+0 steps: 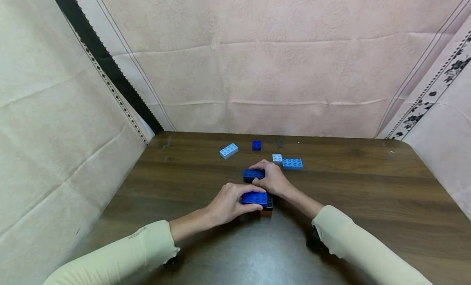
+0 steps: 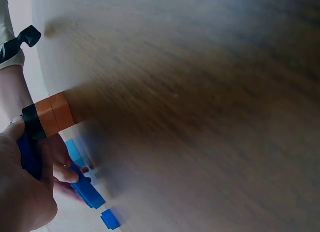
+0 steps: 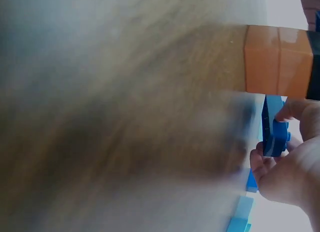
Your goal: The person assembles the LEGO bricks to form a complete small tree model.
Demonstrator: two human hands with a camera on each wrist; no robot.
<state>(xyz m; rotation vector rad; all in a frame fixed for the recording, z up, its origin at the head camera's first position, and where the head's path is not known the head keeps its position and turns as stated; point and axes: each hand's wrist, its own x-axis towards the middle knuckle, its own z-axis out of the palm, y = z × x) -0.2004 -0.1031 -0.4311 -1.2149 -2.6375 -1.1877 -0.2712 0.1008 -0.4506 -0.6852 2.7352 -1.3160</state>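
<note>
My left hand (image 1: 232, 202) holds a blue toy building brick (image 1: 254, 198) between thumb and fingers. This brick lies at the top of a small stack, against or partly over a black brick (image 1: 270, 202). Beneath the black one sit two layers of orange brick (image 3: 277, 60), resting on the table. Just beyond, my right hand (image 1: 273, 180) pinches a darker blue brick (image 1: 252, 174) at its right end. In the right wrist view that brick appears slightly off the tabletop. How firmly the left brick is joined to the stack cannot be seen.
Farther back on the wooden table (image 1: 176, 170) lie a light blue brick (image 1: 229, 150), a small dark blue brick (image 1: 256, 145), a small pale blue brick (image 1: 277, 158) and a mid-blue brick (image 1: 292, 164). Patterned cloth (image 1: 276, 84) hangs behind the table's far edge.
</note>
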